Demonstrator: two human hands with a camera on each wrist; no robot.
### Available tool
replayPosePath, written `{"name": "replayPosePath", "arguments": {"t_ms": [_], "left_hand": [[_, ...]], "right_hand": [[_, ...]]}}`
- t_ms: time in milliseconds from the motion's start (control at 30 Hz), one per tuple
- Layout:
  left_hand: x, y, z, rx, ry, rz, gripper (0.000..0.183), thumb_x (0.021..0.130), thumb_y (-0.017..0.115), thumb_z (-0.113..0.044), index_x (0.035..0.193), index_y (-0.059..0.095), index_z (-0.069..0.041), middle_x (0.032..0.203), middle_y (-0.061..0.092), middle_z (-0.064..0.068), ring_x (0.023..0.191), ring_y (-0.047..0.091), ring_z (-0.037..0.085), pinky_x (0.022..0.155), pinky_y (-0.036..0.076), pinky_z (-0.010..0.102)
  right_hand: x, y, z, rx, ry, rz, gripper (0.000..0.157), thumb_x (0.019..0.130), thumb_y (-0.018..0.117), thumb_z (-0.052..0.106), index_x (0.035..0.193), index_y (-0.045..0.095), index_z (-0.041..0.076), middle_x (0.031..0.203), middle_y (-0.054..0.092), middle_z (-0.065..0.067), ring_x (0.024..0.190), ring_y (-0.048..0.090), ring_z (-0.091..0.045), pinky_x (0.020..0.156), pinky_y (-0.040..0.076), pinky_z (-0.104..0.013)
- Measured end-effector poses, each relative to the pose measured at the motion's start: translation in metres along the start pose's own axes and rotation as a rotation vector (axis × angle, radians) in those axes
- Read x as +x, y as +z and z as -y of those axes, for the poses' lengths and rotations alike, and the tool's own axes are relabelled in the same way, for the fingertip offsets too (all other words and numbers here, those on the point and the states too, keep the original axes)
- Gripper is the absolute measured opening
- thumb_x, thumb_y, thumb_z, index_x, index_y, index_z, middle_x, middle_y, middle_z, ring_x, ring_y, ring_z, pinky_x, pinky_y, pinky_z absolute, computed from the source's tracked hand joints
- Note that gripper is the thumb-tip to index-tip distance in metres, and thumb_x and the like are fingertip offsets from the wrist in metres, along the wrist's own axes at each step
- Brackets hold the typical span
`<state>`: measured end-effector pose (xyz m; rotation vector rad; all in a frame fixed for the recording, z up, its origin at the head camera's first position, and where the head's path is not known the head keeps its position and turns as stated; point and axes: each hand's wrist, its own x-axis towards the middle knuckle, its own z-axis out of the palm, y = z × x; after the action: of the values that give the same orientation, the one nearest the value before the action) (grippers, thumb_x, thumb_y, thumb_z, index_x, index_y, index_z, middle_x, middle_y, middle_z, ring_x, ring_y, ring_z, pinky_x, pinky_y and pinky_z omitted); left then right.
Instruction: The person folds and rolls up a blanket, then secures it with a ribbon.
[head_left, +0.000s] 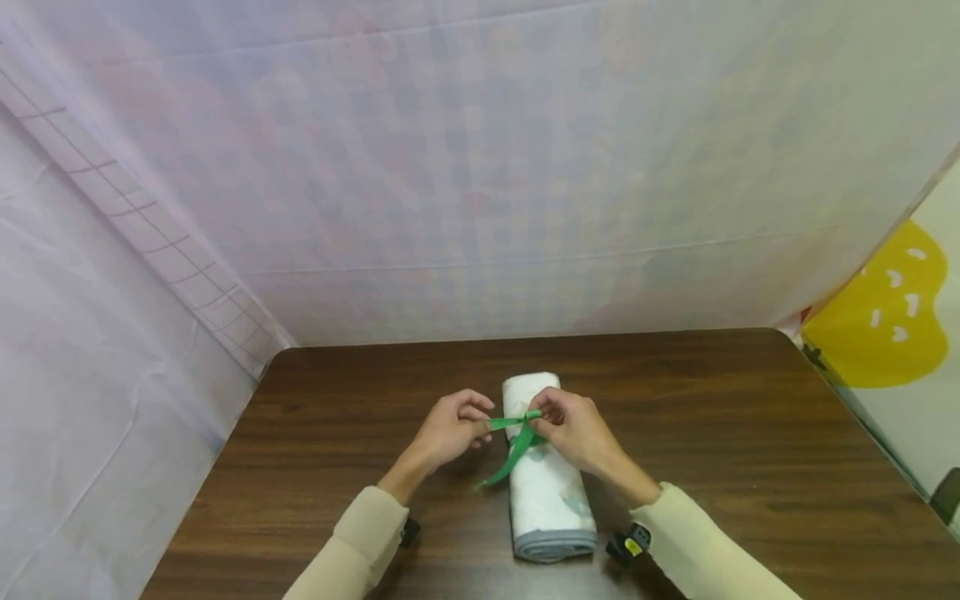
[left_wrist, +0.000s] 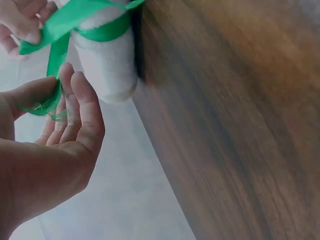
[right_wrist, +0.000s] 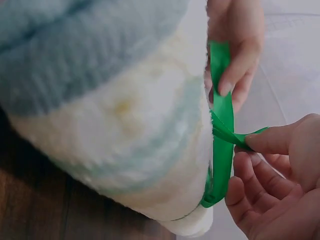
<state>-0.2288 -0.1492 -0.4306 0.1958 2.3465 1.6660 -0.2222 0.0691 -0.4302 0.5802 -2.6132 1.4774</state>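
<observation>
A rolled white towel [head_left: 551, 492] with a grey-blue edge lies lengthwise on the table. Green ribbon [head_left: 517, 457] wraps round it, crossing on top, and one loose tail hangs over the towel's left side. To the left of the roll, my left hand [head_left: 452, 427] pinches one ribbon end between thumb and fingers; the frayed tip shows in the left wrist view. Over the towel, my right hand [head_left: 576, 429] pinches another part of the ribbon, as the right wrist view shows with the thumb [right_wrist: 272, 140] pressed on it. The crossing itself is partly covered by the fingers.
The dark wooden table [head_left: 360, 383] extends on both sides of the towel. A pale patterned curtain [head_left: 480, 208] hangs behind its far edge, with white sheeting [head_left: 90, 400] at the left. A yellow shape [head_left: 885, 325] is on the right wall.
</observation>
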Motion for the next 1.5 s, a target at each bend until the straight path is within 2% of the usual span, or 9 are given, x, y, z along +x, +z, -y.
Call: {"name": "replayPosePath", "arguments": {"t_ms": [67, 200, 400, 633, 833, 967, 1167, 1333, 1500], "left_hand": [[-0.007, 0.0, -0.001, 0.013, 0.012, 0.018, 0.022, 0.094, 0.061, -0.002, 0.115, 0.063, 0.002, 0.097, 0.072, 0.02, 0.077, 0.069, 0.023, 0.07, 0.058, 0.042], [-0.018, 0.005, -0.003, 0.076, 0.065, 0.045, 0.018, 0.094, 0.06, -0.004, 0.112, 0.064, -0.004, 0.094, 0.073, 0.016, 0.077, 0.07, 0.024, 0.068, 0.057, 0.037], [-0.028, 0.02, -0.01, 0.15, 0.125, 0.069, 0.017, 0.09, 0.062, -0.005, 0.106, 0.066, -0.01, 0.088, 0.074, 0.003, 0.076, 0.068, 0.012, 0.065, 0.054, 0.028], [-0.031, 0.048, -0.018, 0.074, 0.147, 0.107, 0.014, 0.087, 0.065, 0.0, 0.1, 0.063, -0.004, 0.083, 0.075, 0.006, 0.067, 0.069, 0.012, 0.057, 0.054, 0.025], [-0.031, 0.071, -0.02, -0.028, 0.144, 0.129, 0.01, 0.086, 0.066, 0.007, 0.089, 0.06, -0.001, 0.075, 0.073, 0.012, 0.057, 0.066, 0.014, 0.051, 0.054, 0.023], [-0.029, 0.079, -0.019, -0.065, 0.135, 0.123, 0.011, 0.085, 0.066, 0.008, 0.083, 0.061, -0.001, 0.074, 0.072, 0.014, 0.056, 0.066, 0.015, 0.05, 0.054, 0.024], [-0.026, 0.077, -0.017, -0.044, 0.128, 0.158, 0.006, 0.087, 0.07, 0.002, 0.089, 0.065, -0.001, 0.081, 0.073, 0.012, 0.059, 0.067, 0.015, 0.054, 0.054, 0.024], [-0.025, 0.066, -0.016, 0.004, 0.141, 0.215, 0.007, 0.087, 0.071, -0.001, 0.094, 0.067, -0.002, 0.084, 0.073, 0.008, 0.061, 0.066, 0.012, 0.057, 0.055, 0.024], [-0.026, 0.05, -0.016, 0.011, 0.116, 0.254, 0.007, 0.088, 0.072, -0.006, 0.093, 0.068, -0.004, 0.083, 0.073, 0.007, 0.061, 0.065, 0.014, 0.058, 0.055, 0.029]], "right_hand": [[0.0, -0.001, 0.0, -0.011, -0.003, -0.002, 0.013, 0.082, 0.073, -0.002, 0.086, 0.067, 0.008, 0.078, 0.07, -0.003, 0.067, 0.062, -0.009, 0.061, 0.051, -0.023], [0.002, -0.003, -0.001, -0.028, -0.008, 0.003, 0.012, 0.082, 0.073, -0.002, 0.085, 0.067, 0.008, 0.079, 0.07, -0.003, 0.065, 0.061, -0.009, 0.058, 0.05, -0.023], [0.003, -0.006, -0.002, -0.048, 0.006, 0.013, 0.013, 0.082, 0.072, -0.003, 0.085, 0.067, 0.009, 0.077, 0.069, 0.0, 0.061, 0.059, -0.007, 0.053, 0.048, -0.022], [0.006, -0.009, -0.004, -0.071, 0.006, 0.06, 0.014, 0.08, 0.071, -0.002, 0.084, 0.067, 0.011, 0.069, 0.065, 0.0, 0.058, 0.057, -0.006, 0.05, 0.046, -0.023], [0.007, -0.012, -0.005, -0.057, 0.005, 0.106, 0.016, 0.081, 0.069, -0.003, 0.084, 0.067, 0.013, 0.075, 0.066, 0.002, 0.061, 0.058, -0.008, 0.054, 0.047, -0.024], [0.007, -0.013, -0.007, -0.058, -0.006, 0.121, 0.016, 0.082, 0.069, -0.003, 0.084, 0.067, 0.013, 0.077, 0.067, 0.001, 0.063, 0.059, -0.008, 0.057, 0.048, -0.024], [0.007, -0.015, -0.008, -0.056, -0.019, 0.136, 0.015, 0.084, 0.068, -0.004, 0.085, 0.066, 0.012, 0.078, 0.068, 0.0, 0.063, 0.06, -0.008, 0.057, 0.049, -0.024], [0.007, -0.016, -0.007, -0.064, -0.021, 0.144, 0.01, 0.084, 0.069, 0.0, 0.084, 0.066, 0.01, 0.076, 0.067, 0.001, 0.064, 0.059, -0.007, 0.055, 0.048, -0.024], [0.008, -0.015, -0.007, -0.069, -0.02, 0.152, 0.006, 0.083, 0.071, 0.004, 0.085, 0.067, 0.008, 0.077, 0.067, 0.002, 0.065, 0.06, -0.007, 0.057, 0.049, -0.024]]}}
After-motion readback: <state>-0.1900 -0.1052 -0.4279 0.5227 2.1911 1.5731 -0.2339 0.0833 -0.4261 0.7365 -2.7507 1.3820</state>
